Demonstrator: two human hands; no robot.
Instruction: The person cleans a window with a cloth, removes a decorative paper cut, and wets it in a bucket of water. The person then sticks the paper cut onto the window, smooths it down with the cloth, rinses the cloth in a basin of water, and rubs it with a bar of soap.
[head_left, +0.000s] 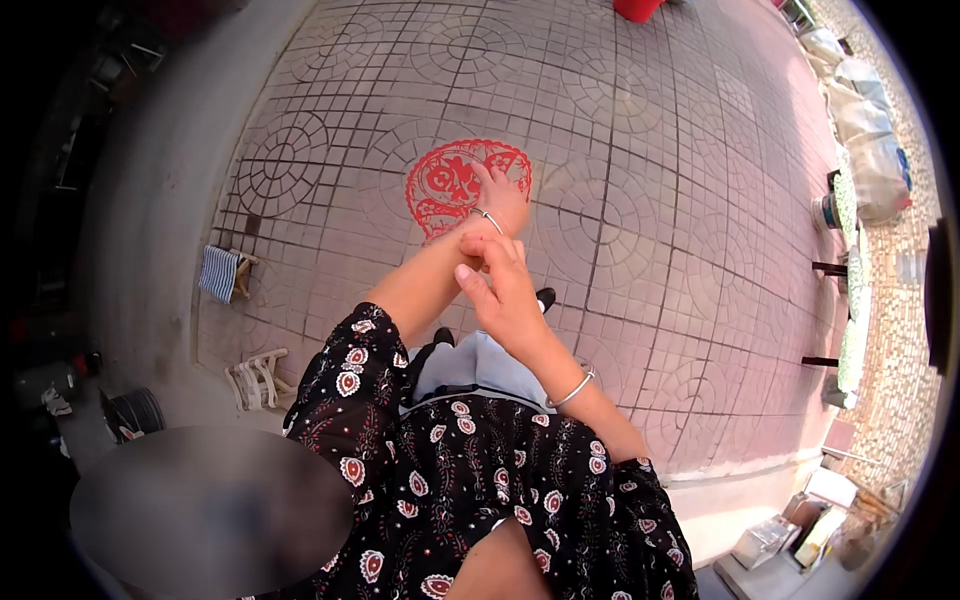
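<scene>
A red paper-cut (440,185) with a scalloped edge and openwork shapes shows in front of me against the paved floor. My left hand (505,200) reaches over its lower right part, fingers on the paper; a bangle (487,219) circles that wrist. Just below, my right hand (505,295) rests against the left forearm near the wrist. Its fingers are bent, the thumb stands apart from them, and nothing shows in it. The right wrist also wears a bangle (574,388).
Two small stools, one with a striped seat (219,275) and one with a pale frame (260,380), stand left. A red container (638,8) is at the top. Covered bundles (868,150) and a long green-white surface (856,300) line the right wall.
</scene>
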